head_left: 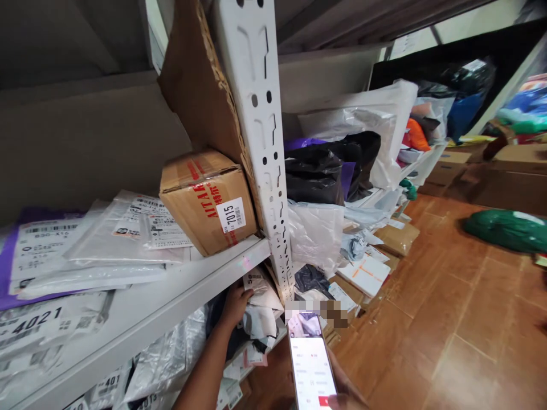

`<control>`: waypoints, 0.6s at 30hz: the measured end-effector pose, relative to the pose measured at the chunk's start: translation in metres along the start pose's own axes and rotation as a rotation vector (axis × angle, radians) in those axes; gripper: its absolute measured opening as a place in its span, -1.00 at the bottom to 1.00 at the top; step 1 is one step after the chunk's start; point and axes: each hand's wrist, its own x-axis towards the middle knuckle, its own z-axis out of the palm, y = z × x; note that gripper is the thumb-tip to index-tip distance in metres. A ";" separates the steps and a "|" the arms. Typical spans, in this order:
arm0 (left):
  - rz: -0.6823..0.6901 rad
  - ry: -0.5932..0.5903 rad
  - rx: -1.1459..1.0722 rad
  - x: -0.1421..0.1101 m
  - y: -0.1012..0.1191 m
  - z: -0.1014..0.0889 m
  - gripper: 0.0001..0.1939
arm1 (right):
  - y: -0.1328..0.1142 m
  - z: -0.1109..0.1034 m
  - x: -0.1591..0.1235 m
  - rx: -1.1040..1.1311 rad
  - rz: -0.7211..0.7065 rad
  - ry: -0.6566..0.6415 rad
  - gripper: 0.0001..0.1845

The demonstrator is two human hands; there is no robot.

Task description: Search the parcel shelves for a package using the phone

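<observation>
My left hand (236, 303) reaches under the upper shelf board to the parcels on the lower level. Its fingers are bent on the edge of a pale parcel bag (261, 289) with printing on it; part of the grip is hidden. Below this lies a greyish plastic parcel (260, 320). Low in the view, my right hand (344, 387) is wrapped round a smartphone (311, 364) with a lit screen. The thumb lies over a red button near the screen's bottom, and a camera picture fills the top of the display.
A white perforated post (268, 171) rises between two shelf bays. On the upper board (145, 307) stand a cardboard box (209, 199) and several labelled bags (128, 222). More parcels (333, 171) fill the right bay. A green bundle (508, 230) lies on the wooden floor (461, 319).
</observation>
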 end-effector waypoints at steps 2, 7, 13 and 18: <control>0.012 0.002 -0.019 -0.011 -0.003 0.000 -0.80 | 0.004 -0.003 0.009 -0.025 -0.030 -0.030 0.08; 0.014 0.001 -0.061 -0.034 -0.006 0.004 -0.70 | 0.016 0.005 0.036 -0.055 -0.110 -0.044 -0.22; 0.067 0.032 -0.124 -0.040 0.001 0.006 -0.72 | 0.013 0.044 0.077 0.001 -0.129 0.004 -0.47; 0.093 0.032 -0.215 -0.045 0.011 0.001 -0.73 | 0.008 0.074 0.099 -0.005 -0.205 -0.047 -0.48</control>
